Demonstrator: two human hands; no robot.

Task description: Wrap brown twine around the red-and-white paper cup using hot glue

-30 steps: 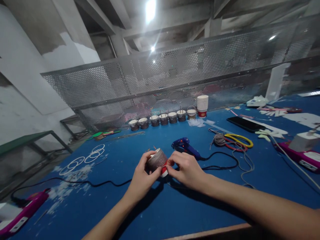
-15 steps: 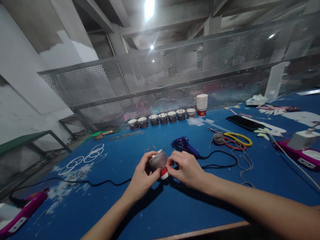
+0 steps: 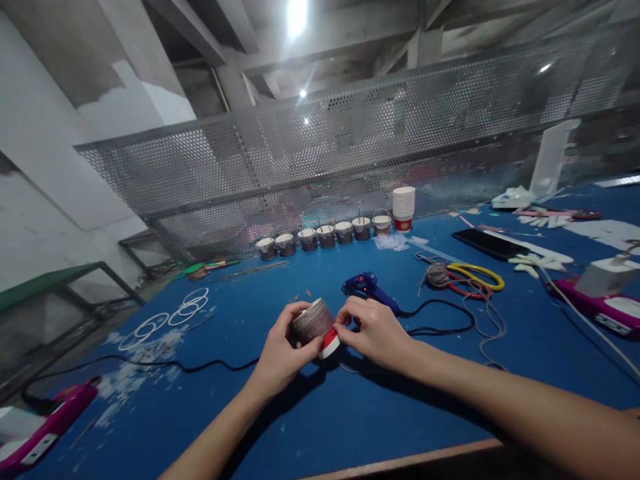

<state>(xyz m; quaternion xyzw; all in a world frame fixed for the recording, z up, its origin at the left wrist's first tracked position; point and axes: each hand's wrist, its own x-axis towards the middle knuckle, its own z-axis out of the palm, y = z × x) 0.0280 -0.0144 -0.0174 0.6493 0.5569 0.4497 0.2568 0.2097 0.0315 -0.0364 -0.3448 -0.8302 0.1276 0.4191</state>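
Note:
A paper cup tilts just above the table, grey cord wound round its upper part and its red and white lower part bare. My left hand is closed round the cup's side, thumb near the lower edge of the winding. My right hand pinches at the cup's right side, where the cord appears to run; the fingertips hide most of it. Below that hand a thin stretch of grey cord lies on the table. Just beyond, a blue glue gun rests on its side.
A grey cord ball lies by yellow and red rings. At the back stand several wrapped cups and a cup stack. White rings lie left. A phone and power strips flank the table.
The cup has turned and tilted a little in my left hand, so more of its red and white lower part shows. My right hand has shifted slightly.

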